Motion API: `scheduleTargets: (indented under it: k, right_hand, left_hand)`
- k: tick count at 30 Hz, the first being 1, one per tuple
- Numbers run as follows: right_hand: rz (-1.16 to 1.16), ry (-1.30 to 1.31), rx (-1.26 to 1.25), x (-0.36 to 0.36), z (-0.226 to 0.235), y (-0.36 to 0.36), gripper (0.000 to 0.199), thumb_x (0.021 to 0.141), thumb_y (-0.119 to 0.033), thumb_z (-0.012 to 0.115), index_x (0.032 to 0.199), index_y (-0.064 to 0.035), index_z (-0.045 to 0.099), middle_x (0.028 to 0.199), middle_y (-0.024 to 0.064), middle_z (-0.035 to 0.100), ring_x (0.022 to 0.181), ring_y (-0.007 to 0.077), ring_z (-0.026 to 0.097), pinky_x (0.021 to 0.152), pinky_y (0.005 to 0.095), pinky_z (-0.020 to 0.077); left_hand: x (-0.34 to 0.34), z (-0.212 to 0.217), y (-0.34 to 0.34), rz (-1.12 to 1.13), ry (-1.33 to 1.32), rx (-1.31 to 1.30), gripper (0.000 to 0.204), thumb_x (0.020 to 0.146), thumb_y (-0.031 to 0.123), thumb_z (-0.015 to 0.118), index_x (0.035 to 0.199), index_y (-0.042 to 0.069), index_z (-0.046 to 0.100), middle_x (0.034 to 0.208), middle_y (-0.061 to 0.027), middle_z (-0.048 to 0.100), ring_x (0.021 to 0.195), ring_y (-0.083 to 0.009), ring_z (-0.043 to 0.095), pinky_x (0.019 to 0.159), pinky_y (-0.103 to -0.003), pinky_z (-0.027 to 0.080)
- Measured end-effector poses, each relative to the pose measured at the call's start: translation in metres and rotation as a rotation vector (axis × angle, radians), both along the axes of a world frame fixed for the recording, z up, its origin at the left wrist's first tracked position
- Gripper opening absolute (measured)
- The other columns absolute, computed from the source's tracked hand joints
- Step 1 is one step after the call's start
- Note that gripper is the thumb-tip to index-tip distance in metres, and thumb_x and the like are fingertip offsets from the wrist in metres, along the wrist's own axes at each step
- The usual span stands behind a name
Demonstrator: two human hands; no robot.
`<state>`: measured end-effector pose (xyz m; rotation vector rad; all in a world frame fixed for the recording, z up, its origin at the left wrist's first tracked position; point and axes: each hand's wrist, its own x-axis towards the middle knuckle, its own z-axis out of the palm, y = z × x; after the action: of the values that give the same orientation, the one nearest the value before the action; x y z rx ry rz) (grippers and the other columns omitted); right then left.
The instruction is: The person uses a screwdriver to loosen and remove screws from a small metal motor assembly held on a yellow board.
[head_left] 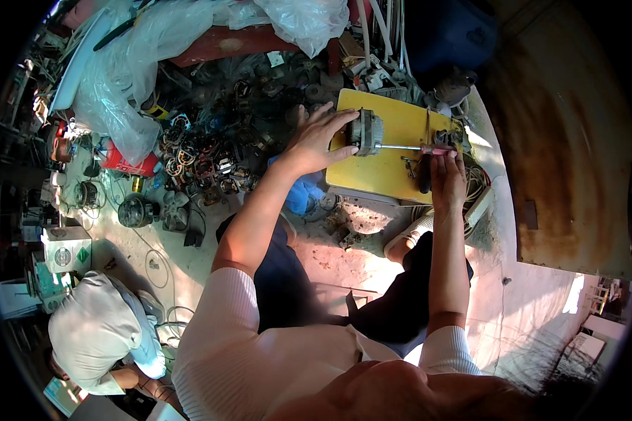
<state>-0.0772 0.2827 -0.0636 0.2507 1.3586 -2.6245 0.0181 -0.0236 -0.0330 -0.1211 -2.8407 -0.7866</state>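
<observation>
Steadying: the left hand point(316, 137) lies spread over the near side of a small grey electric motor point(366, 132), fingers fanned along its housing
Driving: the right hand point(446, 168) is curled shut around the red handle of a screwdriver point(418, 148), whose steel shaft runs level to the motor's end face
Motor: it stands on its side near the middle of the yellow tabletop point(390, 168), touching the left palm
Tabletop: a dark tool lies near its right edge, just beside the right hand
Floor: a heap of dark stators and motor parts point(211, 158) sits left of the tabletop
Beyond: clear plastic sheeting point(140, 49) drapes over clutter at the upper left
Nearby: another person point(102, 333) in light clothes crouches at the lower left
</observation>
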Motion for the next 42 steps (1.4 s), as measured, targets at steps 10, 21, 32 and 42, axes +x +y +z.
scheduleTargets:
  k: [10,21,32,42]
  right_hand:
    - [-0.052,0.011,-0.083,-0.002,-0.014,0.002,0.03,0.102,-0.019,0.06,0.13,-0.0066,0.053,0.115,0.0038,0.063,0.108,0.0164,0.064,0.096,0.0314,0.0527]
    - [-0.061,-0.003,0.052,0.005,-0.01,-0.003,0.04,0.104,-0.021,0.056,0.14,-0.0044,0.046,0.12,0.0058,0.06,0.11,0.0149,0.061,0.103,0.0333,0.0496]
    - [-0.05,-0.082,0.11,0.007,0.003,-0.002,0.034,0.105,-0.016,0.055,0.137,-0.0088,0.051,0.124,0.0065,0.062,0.114,0.0182,0.063,0.1,0.0342,0.0512]
    - [0.011,-0.129,0.225,0.01,0.013,-0.005,0.029,0.104,-0.017,0.058,0.131,-0.0107,0.054,0.118,0.0061,0.064,0.108,0.0187,0.065,0.095,0.0333,0.0536]
  left_hand:
    - [-0.004,0.01,-0.002,-0.021,0.005,-0.03,0.07,0.083,0.049,0.073,0.144,0.021,0.053,0.143,-0.0074,0.056,0.144,-0.0296,0.036,0.119,-0.066,0.004]
    - [-0.006,0.008,-0.004,-0.014,0.064,0.011,0.057,0.086,0.045,0.071,0.137,0.021,0.058,0.137,-0.0051,0.061,0.138,-0.0293,0.042,0.117,-0.069,0.006]
    - [-0.006,0.014,-0.002,-0.016,0.024,0.012,0.058,0.086,0.045,0.07,0.138,0.02,0.058,0.138,-0.0063,0.06,0.139,-0.0283,0.041,0.118,-0.067,0.006]
    - [-0.006,0.015,-0.006,-0.018,-0.023,0.034,0.062,0.085,0.046,0.07,0.141,0.021,0.057,0.141,-0.0073,0.057,0.141,-0.0268,0.04,0.12,-0.065,0.004]
